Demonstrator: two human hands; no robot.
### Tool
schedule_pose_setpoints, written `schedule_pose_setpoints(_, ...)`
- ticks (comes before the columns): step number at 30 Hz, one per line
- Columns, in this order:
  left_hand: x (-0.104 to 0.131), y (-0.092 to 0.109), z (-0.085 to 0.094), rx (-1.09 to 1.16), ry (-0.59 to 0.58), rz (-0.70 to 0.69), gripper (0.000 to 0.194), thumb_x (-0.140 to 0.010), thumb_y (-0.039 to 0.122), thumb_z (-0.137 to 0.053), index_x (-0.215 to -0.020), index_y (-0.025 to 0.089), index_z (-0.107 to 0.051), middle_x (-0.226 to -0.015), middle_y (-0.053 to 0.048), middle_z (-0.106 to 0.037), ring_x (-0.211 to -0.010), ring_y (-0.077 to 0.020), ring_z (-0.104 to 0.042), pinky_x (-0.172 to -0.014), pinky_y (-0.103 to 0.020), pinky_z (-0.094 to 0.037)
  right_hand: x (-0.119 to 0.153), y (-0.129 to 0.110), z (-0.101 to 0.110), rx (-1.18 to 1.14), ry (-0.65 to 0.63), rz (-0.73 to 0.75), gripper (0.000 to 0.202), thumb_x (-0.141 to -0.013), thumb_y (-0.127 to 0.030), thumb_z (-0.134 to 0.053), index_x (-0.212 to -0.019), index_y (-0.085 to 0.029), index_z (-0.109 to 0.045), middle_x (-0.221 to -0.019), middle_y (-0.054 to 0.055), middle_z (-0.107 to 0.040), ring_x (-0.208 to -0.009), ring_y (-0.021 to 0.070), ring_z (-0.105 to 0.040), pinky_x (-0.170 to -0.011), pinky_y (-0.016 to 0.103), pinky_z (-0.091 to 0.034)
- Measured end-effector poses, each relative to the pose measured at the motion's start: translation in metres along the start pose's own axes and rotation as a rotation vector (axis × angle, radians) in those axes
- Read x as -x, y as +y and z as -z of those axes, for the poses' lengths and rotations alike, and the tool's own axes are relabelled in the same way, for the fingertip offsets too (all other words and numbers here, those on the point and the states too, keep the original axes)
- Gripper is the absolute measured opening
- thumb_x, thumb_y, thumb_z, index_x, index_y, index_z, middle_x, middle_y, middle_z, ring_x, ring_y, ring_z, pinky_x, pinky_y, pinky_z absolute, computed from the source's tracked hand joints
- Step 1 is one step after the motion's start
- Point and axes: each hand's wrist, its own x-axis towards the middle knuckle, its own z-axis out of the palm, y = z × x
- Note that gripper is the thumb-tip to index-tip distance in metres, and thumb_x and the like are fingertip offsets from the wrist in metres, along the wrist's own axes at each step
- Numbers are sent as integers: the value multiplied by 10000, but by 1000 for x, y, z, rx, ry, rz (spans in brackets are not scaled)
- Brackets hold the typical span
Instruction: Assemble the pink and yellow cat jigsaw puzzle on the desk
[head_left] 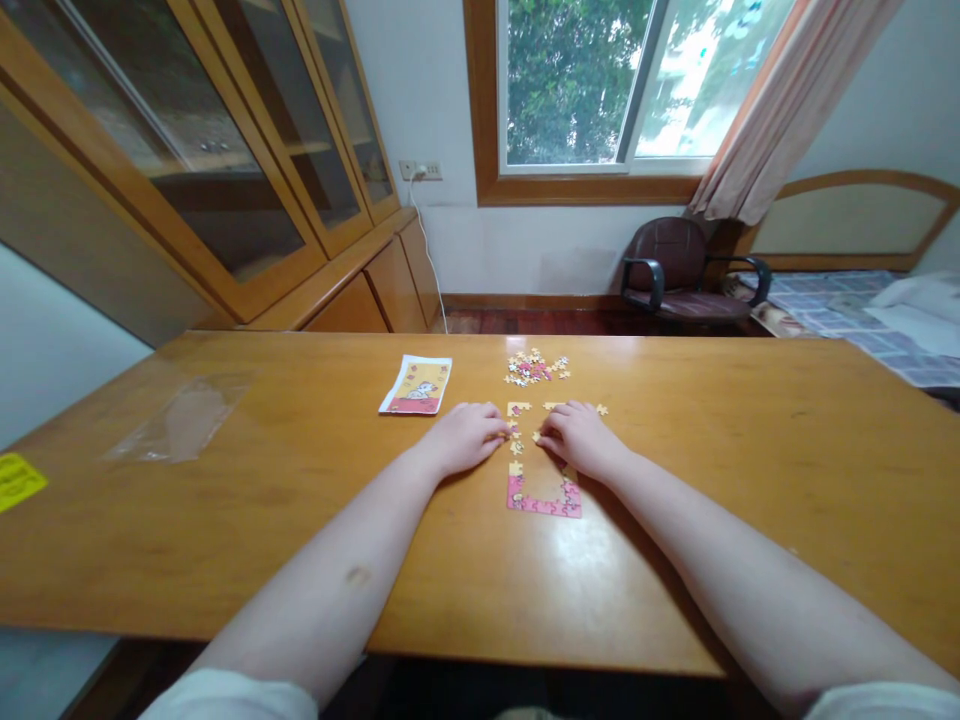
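A partly joined jigsaw puzzle frame [545,507] lies on the table, pink along its near edge and yellow higher up its sides. My left hand [471,437] rests at its left side, fingertips touching a small puzzle piece [514,428] in the left column. Inside the outline, my right hand [583,440] pinches a yellow puzzle piece [537,438] between thumb and fingers. That hand covers part of the frame's right side. Beyond both hands sits a pile of loose puzzle pieces [533,370]. A reference picture card [417,385] with a white animal lies to the left.
The wooden table [750,450] spans the view. A clear plastic bag [180,420] and a yellow label [19,480] are on its left. A glass-door cabinet [300,150] stands behind at left; an office chair [675,270] and a bed [862,310] are at back right.
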Motion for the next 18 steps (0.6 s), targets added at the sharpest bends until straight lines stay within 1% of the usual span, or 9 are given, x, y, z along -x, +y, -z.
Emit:
schedule_pose_setpoints(3,1,-2,-1,58,-41,-84,246,-890,307,-500,-1035,291,-697,-981,-33,-652,-901,-171,-597,-819,-301,-433,1,-1,2,2,2,5,206,-846,-396,-617,-827,-199,-675,-871,56,-664,-875,206,-545,-777,329,-339)
schedule_pose_setpoints(7,3,3,1,70,-80,-135,247,-888,312,-509,-1042,313,-702,-953,-26,-654,-876,-167,-598,-802,-295,-435,2,0,4,11,5,21,226,-885,-381,-557,-833,-198,-679,-859,62,-659,-863,201,-541,-763,325,-328)
schedule_pose_setpoints(10,2,4,1,49,-92,-129,254,-888,289,-505,-1051,309,-699,-938,-26,-655,-858,-164,-600,-783,-287,-441,2,2,5,11,12,25,222,-900,-349,-528,-856,-190,-676,-875,70,-656,-865,198,-542,-763,321,-326)
schedule_pose_setpoints(13,2,2,1,34,-86,-104,248,-878,265,-511,-1043,274,-696,-947,-31,-659,-873,-172,-604,-776,-288,-447,3,2,6,-9,20,36,196,-897,-307,-523,-897,-184,-675,-907,74,-653,-884,197,-543,-776,318,-329)
schedule_pose_setpoints(18,2,1,1,56,-98,-107,225,-875,276,-516,-989,273,-709,-942,-22,-658,-857,-166,-607,-767,-286,-450,4,3,8,-19,-2,76,204,-879,-266,-523,-988,-214,-687,-949,73,-643,-906,206,-530,-787,329,-327)
